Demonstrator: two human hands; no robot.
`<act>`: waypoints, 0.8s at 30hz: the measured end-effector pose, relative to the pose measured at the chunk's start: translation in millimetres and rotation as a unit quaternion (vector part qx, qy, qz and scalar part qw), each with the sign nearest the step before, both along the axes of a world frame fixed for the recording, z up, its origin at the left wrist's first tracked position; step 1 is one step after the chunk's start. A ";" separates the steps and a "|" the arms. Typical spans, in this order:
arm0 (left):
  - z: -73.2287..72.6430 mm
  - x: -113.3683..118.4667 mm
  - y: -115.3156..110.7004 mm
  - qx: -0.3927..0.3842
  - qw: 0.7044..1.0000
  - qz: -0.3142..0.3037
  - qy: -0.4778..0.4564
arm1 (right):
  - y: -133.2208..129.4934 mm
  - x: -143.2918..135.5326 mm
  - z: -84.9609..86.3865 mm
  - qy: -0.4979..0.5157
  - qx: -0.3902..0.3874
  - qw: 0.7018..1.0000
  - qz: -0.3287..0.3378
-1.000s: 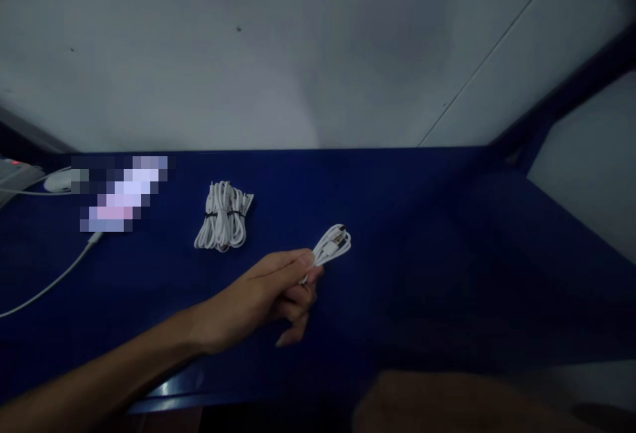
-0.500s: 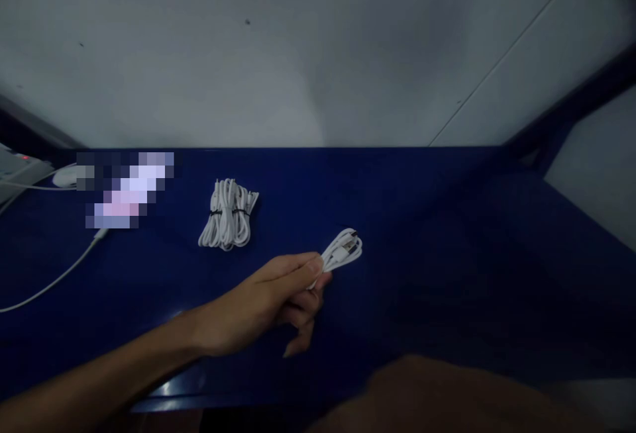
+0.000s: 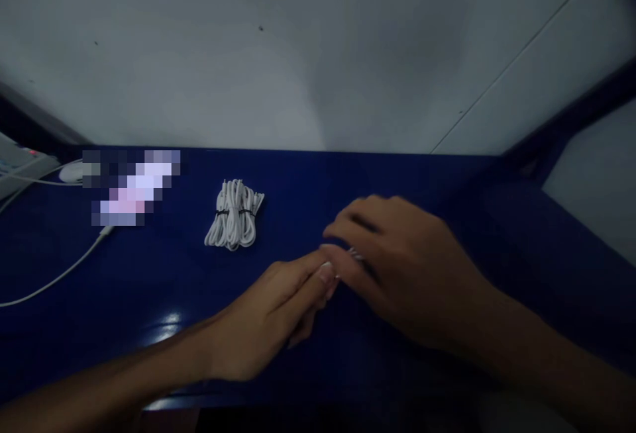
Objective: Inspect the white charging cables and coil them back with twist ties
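My left hand [image 3: 283, 314] pinches a coiled white cable [image 3: 356, 255] between thumb and fingers over the blue table. Over the same cable, my right hand [image 3: 397, 261] is bent, its thumb and fingers closed around the coil and meeting my left fingertips. Most of the cable is hidden behind the right hand; only a small piece shows between its thumb and fingers. Left of the hands lies a bunch of coiled white cables [image 3: 233, 216] with black ties around it.
On the blue table [image 3: 298, 181], a blurred-out bright object [image 3: 142, 188] lies at the left with a white cable [image 3: 74, 267] attached. A white box with a red light [image 3: 30, 171] is at the left edge. A pale wall [image 3: 209, 55] rises behind.
My right hand has come up from the bottom right edge and closed over the cable coil beside my left hand. The view has shifted slightly.
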State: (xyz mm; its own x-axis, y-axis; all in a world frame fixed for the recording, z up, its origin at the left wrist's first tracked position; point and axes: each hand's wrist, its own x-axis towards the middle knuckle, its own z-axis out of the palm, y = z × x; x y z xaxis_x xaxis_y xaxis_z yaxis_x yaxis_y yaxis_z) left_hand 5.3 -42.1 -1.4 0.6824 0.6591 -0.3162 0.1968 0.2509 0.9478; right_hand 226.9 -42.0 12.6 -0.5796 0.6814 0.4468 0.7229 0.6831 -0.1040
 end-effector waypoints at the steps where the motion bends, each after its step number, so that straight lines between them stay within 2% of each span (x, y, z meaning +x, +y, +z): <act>1: 0.6 -0.3 -0.8 0.021 1.000 0.002 0.005 | 4.2 -1.1 4.2 -0.005 -0.022 1.000 0.006; 4: 0.4 1.7 0.1 0.018 1.000 0.014 -0.012 | 16.8 -3.9 -0.5 0.007 -0.092 0.996 0.012; 7: -4.3 5.2 4.6 -0.064 0.995 0.030 -0.066 | 25.4 -3.8 -14.4 0.049 -0.107 0.993 0.029; 10: -10.0 5.7 10.7 -0.157 0.978 0.023 -0.135 | 30.7 -1.6 -23.1 0.093 -0.026 0.993 0.074; 13: -9.9 3.2 16.2 -0.220 0.961 -0.013 -0.165 | 34.4 0.7 -26.6 0.103 0.062 0.987 0.108; 18: -4.1 1.4 21.0 -0.335 0.919 -0.072 -0.196 | 37.2 2.8 -29.4 0.115 0.115 0.978 0.129; 20: -4.6 3.2 21.2 -0.344 0.914 -0.077 -0.199 | 37.9 3.7 -31.0 0.115 0.116 0.978 0.127; 24: -8.9 8.9 19.4 -0.274 0.946 -0.052 -0.168 | 38.7 7.6 -36.4 0.105 0.072 0.985 0.120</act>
